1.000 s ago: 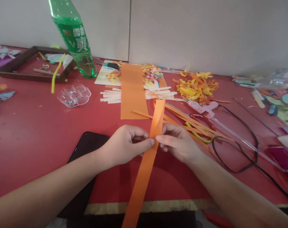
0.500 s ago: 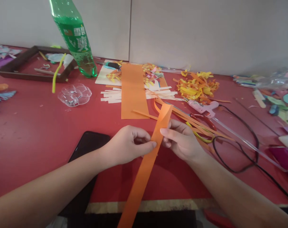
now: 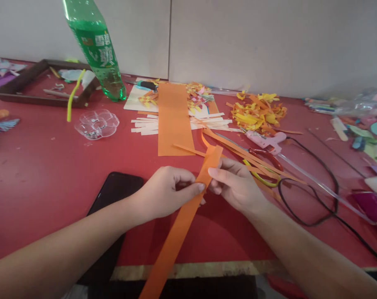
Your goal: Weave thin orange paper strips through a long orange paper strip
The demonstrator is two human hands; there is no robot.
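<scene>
A long orange paper strip (image 3: 178, 232) slants from below the table's front edge up between my hands. My left hand (image 3: 172, 193) pinches it partway along, thumb on top and fingertips showing underneath. Near the strip's upper end, my right hand (image 3: 234, 180) grips its right edge between thumb and fingers. Just beyond the hands lie narrow orange paper strips (image 3: 241, 151), a wide orange paper sheet (image 3: 176, 124) and white paper strips (image 3: 146, 124). Scissors with red handles (image 3: 271, 158) are partly covered by the narrow strips.
A phone (image 3: 113, 191) lies under my left forearm. Farther back are a green bottle (image 3: 98, 54), a dark frame (image 3: 26, 99) and a clear petal-shaped container (image 3: 98, 124). At right, a pink glue gun (image 3: 266, 141) trails a black cable (image 3: 300, 224) beside yellow-orange paper scraps (image 3: 258, 112).
The orange strip has shifted: its upper end is lower and its trailing end has swung left. More of my left fingertips shows beneath it. Both hands keep hold of it.
</scene>
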